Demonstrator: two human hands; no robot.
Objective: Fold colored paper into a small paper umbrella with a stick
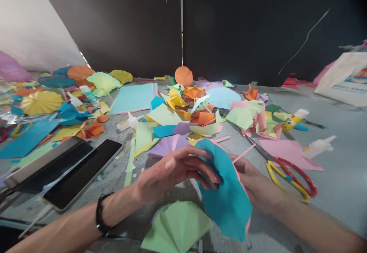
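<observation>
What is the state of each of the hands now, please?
Left hand: open, touching the blue paper.
Right hand: closed on the blue paper from behind; its fingers are hidden.

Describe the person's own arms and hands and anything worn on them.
Both forearms are bare, with no sleeves in view. The left hand and right hand wear no gloves. A black wristband circles the left wrist. Blue paper hides part of the right hand.
</observation>
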